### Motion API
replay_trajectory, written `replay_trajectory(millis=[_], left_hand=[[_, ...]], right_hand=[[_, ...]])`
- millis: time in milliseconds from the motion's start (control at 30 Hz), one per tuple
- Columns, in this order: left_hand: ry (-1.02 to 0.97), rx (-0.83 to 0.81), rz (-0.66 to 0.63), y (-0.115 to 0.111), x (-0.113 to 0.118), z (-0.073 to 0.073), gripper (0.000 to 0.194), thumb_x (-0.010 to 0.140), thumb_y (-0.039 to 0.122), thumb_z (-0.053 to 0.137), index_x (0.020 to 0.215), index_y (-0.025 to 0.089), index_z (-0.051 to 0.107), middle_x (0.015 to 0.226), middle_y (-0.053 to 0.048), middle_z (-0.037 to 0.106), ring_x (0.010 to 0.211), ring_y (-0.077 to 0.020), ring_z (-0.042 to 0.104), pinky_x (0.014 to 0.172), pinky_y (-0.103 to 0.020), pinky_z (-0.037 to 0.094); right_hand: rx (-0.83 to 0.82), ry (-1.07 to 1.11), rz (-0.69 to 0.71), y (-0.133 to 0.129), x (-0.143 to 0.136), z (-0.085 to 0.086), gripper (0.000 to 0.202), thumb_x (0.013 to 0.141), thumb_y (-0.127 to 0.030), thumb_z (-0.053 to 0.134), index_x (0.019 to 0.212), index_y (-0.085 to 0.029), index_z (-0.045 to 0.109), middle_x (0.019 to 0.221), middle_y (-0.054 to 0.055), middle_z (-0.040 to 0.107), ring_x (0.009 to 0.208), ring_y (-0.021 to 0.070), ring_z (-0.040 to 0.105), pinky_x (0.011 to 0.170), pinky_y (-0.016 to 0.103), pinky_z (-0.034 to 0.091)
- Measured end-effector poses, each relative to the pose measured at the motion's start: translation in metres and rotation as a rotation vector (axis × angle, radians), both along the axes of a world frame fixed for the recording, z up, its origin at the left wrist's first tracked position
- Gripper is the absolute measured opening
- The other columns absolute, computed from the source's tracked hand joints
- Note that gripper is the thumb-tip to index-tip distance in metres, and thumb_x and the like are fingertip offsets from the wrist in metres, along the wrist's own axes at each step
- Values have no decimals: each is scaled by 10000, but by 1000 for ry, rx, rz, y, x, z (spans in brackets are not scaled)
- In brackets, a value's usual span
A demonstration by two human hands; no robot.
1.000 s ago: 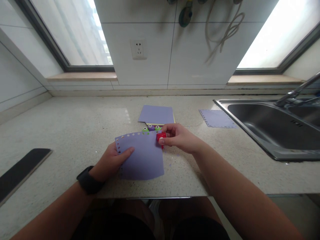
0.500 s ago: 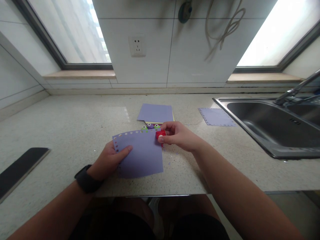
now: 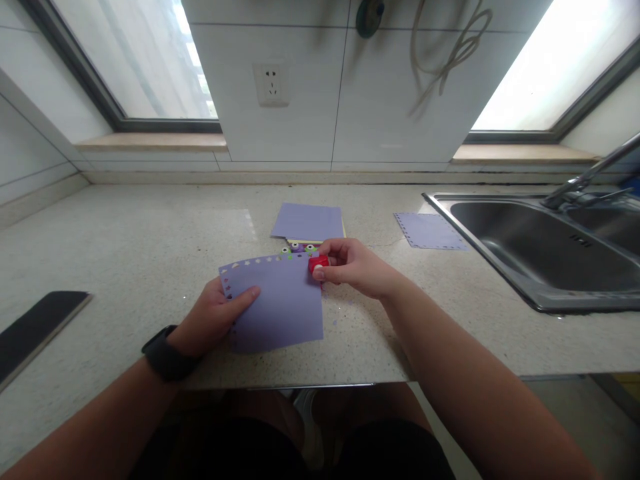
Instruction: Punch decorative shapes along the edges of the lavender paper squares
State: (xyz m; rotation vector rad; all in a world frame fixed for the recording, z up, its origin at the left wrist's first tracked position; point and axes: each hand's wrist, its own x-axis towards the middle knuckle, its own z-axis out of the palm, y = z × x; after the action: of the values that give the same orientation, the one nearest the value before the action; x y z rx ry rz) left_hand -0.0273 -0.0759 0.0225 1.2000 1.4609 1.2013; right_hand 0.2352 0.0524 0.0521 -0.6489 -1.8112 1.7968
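Observation:
My left hand (image 3: 220, 312) grips a sheet of purple paper (image 3: 280, 303) by its left side, thumb on top and fingers underneath. Small shaped holes run along the sheet's top and left edges. At the sheet's upper right corner, my right hand (image 3: 353, 268) pinches a red craft punch (image 3: 319, 265) with a white button under the thumb. The punch sits on the paper's edge. Just behind the sheet, small green and purple figures with round eyes (image 3: 296, 249) show partly; the paper hides the rest of them.
A stack of coloured paper (image 3: 310, 221) lies behind the figures. Another purple sheet with punched edges (image 3: 430, 231) lies by the steel sink (image 3: 500, 267). A dark flat object (image 3: 40, 327) rests at the left. Paper bits dot the countertop (image 3: 150, 233), whose front edge is close to me.
The whole view has shifted slightly. Both hands keep their holds on the paper and punch, and the punch stays at the upper right corner.

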Motion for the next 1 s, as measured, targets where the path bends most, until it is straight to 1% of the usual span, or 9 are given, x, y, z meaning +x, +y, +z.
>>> replay_trajectory(millis=[200,533,700,867,1000], left_hand=[[6,4,-7,0,1,3,574,818,504,820,1251,141,718,1121,-150,800,1103,-373,738,970,-497,594],[20,4,11,0,1,3,613,794,534,826,1251,139,722,1068,-150,809,1045,-373,755,904,-479,620],[18,14,11,0,2,4,599,799,528,824,1241,136,724,1096,-156,804,1060,-372,752,929,-487,612],[49,10,12,0,3,5,617,792,547,820,1240,133,727,1112,-161,801,1056,-383,753,921,-503,618],[46,23,-2,0,1,4,569,805,524,819,1225,148,734,1139,-149,798,1072,-371,750,966,-498,603]], right_hand=[[6,6,5,0,0,1,314,778,-368,904,869,-177,672,722,2,713,647,124,663,567,224,482],[1,-3,5,0,0,1,326,767,-381,907,867,-178,672,736,13,721,657,130,671,584,233,505],[18,-14,6,0,1,1,327,770,-386,903,864,-178,669,732,15,719,656,132,668,574,232,496],[42,-33,-8,1,1,0,327,769,-391,901,859,-180,669,720,9,715,644,131,662,556,229,476],[53,-31,-10,1,0,-2,319,771,-385,898,852,-179,668,718,8,711,639,130,660,556,232,476]])
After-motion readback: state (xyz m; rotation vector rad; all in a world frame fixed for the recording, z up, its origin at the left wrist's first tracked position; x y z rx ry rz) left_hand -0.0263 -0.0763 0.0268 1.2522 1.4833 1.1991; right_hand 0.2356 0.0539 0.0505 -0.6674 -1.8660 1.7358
